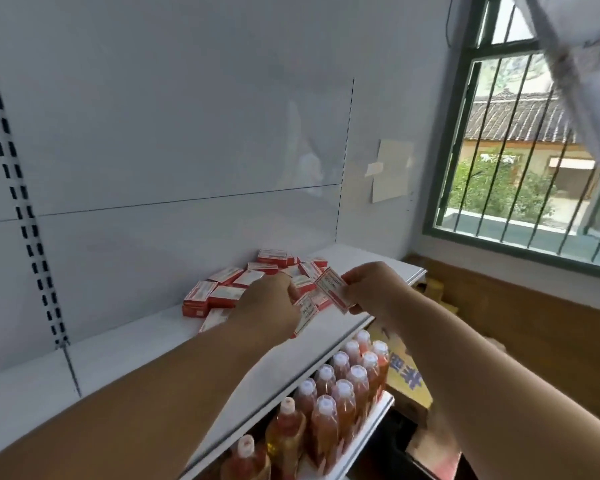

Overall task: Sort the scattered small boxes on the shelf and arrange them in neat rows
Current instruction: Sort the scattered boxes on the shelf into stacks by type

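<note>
Your right hand (371, 289) is pinching one red-and-white box (331, 289) by its near end, held up just above the front of the shelf (125, 355), and your left hand (267, 306) has its fingers curled over another box (305, 315) right beside it, near the shelf edge. The rest of the scattered boxes (243, 282) sit in a loose pile behind your hands, toward the back panel, some stacked, some tilted, none in a row yet as far as I can see. So you're basically at the start of this. My take: don't juggle two at once in the air. Set the left one flat first, long edge parallel to the shelf front, then butt the right one against it with the label facing the same way. Use the bare stretch of shelf to the left of the pile as your staging spot so the neat row doesn't get mixed into the mess. Watch that front edge too, since the box under your left hand looks close to it and there are bottles (340, 393) on the lower shelf right below. Once two are squared up, pull the others out of the pile one by one.
</note>
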